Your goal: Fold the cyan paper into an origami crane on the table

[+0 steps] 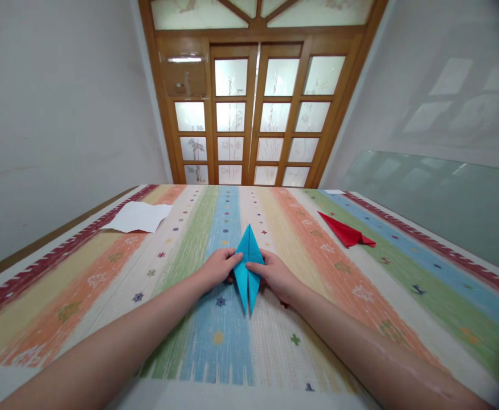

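A blue folded paper shape (248, 267), long and pointed at both ends, lies flat on the striped tablecloth (189, 319) in the middle of the table. My left hand (219, 266) presses its left side with the fingertips on the paper's edge. On the opposite side my right hand (276, 275) holds the paper down, fingers curled onto it. Both forearms reach in from the bottom of the view.
A red folded paper piece (347, 232) lies to the right, farther back. A white sheet of paper (137, 217) sits at the table's far left edge. Behind the table stand wooden doors with frosted glass panes (256, 114). A glass panel (441, 199) leans at the right wall.
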Available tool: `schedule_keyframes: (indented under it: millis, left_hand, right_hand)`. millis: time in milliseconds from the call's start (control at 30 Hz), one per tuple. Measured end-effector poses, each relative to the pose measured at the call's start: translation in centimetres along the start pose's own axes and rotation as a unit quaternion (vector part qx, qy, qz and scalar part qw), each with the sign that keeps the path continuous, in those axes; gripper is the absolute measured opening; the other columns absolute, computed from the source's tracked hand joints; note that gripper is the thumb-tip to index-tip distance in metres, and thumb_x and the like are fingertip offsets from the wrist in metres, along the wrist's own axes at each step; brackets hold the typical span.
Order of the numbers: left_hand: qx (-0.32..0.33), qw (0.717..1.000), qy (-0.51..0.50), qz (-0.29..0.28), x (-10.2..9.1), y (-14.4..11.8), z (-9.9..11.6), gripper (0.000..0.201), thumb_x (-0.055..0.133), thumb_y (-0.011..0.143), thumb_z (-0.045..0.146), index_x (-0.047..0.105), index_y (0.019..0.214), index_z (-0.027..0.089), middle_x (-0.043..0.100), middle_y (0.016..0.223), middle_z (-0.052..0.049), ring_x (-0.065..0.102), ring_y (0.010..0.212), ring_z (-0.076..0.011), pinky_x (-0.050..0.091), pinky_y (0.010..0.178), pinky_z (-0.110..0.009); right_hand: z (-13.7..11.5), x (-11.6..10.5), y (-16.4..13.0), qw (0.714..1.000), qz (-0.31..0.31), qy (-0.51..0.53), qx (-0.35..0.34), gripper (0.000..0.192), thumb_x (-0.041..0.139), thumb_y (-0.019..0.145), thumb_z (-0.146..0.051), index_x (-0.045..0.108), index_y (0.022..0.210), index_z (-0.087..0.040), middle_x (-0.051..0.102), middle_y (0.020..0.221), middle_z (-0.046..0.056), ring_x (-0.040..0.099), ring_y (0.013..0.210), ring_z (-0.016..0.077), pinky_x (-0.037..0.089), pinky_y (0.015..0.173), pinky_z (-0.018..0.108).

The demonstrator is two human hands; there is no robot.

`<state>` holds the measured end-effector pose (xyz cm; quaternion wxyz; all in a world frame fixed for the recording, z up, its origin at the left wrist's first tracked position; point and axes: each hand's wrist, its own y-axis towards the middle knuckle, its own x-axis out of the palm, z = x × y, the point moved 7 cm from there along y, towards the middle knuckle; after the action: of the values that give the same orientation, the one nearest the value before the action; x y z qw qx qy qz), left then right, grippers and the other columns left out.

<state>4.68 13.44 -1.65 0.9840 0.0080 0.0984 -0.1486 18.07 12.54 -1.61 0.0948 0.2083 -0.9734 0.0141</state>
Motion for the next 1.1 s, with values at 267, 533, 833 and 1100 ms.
schedule_keyframes:
  millis: [267, 533, 833, 1100]
  left_hand:
    - [0.021, 0.990, -0.119, 0.068, -0.9, -0.8, 0.0, 0.043, 0.054, 0.087, 0.057, 0.057, 0.106, 0.018, 0.057, 0.070, 0.002, 0.056, 0.049, -0.0111, 0.047, 0.044, -0.022]
    - [0.051, 0.984, -0.157, 0.073, -1.2, -1.6, 1.1, 0.034, 0.066, 0.081, 0.047, 0.054, 0.095, 0.019, 0.056, 0.076, 0.001, 0.058, 0.061, -0.0120, 0.048, 0.045, -0.020]
    - [0.054, 0.989, -0.128, 0.043, -0.9, -2.2, 1.3, 0.037, 0.068, 0.080, 0.051, 0.063, 0.088, 0.015, 0.060, 0.068, -0.001, 0.059, 0.061, -0.0140, 0.050, 0.049, -0.023]
    - [0.045, 0.990, -0.125, 0.046, -0.8, -2.5, 1.1, 0.041, 0.064, 0.082, 0.057, 0.062, 0.085, 0.016, 0.059, 0.065, 0.000, 0.058, 0.056, -0.0129, 0.049, 0.050, -0.023]
  right_hand:
    - [0.1, -0.1, -0.3, 1.000, 0.002, 0.031, 0.007, 0.036, 0.075, 0.079, -0.031, 0.066, 0.113, -0.020, 0.075, 0.107, 0.011, 0.072, 0.090, 0.0249, 0.056, 0.085, 0.042]
    - [0.0, -0.3, -0.5, 0.999, 0.023, 0.026, 0.029, 0.043, 0.076, 0.078, -0.038, 0.065, 0.115, -0.020, 0.075, 0.108, 0.013, 0.072, 0.093, 0.0273, 0.056, 0.084, 0.042]
    - [-0.4, 0.0, -1.2, 0.997, 0.017, 0.074, 0.032, 0.043, 0.080, 0.075, -0.039, 0.067, 0.109, -0.017, 0.075, 0.104, 0.014, 0.073, 0.090, 0.0267, 0.055, 0.086, 0.043]
    - [-0.4, -0.1, -1.2, 0.998, 0.027, 0.047, 0.018, 0.040, 0.079, 0.075, -0.042, 0.068, 0.104, -0.017, 0.075, 0.098, 0.012, 0.071, 0.077, 0.0224, 0.055, 0.073, 0.037]
